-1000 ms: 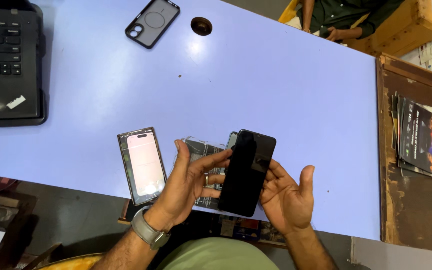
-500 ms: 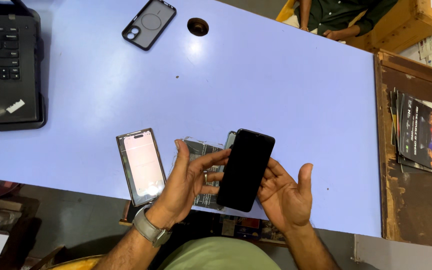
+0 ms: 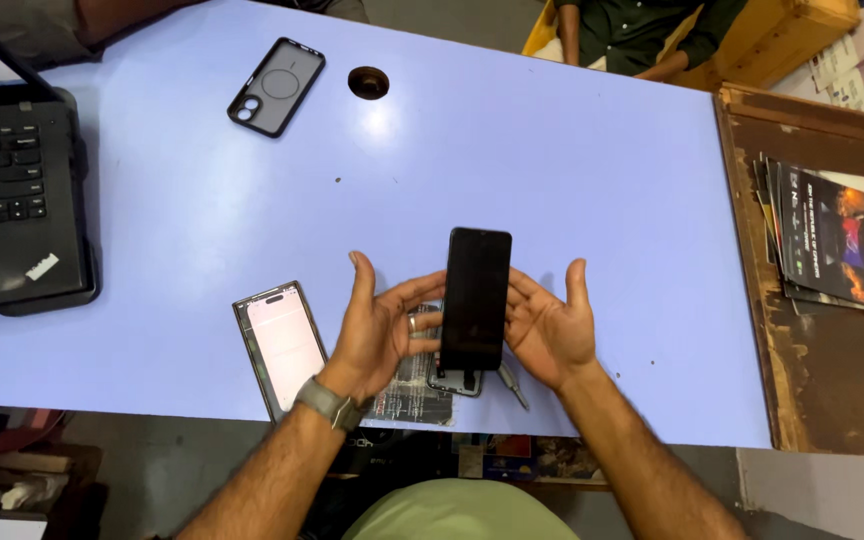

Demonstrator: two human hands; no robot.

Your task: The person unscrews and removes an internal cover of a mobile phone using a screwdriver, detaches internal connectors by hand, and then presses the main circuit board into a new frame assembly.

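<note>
Head view: we hold a black phone point(image 3: 476, 298) above the blue table point(image 3: 602, 200), left hand point(image 3: 377, 325) and right hand point(image 3: 550, 325) steadying its sides, fingers spread

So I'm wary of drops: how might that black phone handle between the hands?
The black phone looks rigid and flat, likely slippery given its glossy face. Left hand and right hand hold only its edges, so it probably could slip.

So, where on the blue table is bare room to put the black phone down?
The widest bare patch of the table lies beyond the hands, between the phone case and the wooden shelf. Around the black phone it is crowded: pink-screen phone and parts beneath.
</note>
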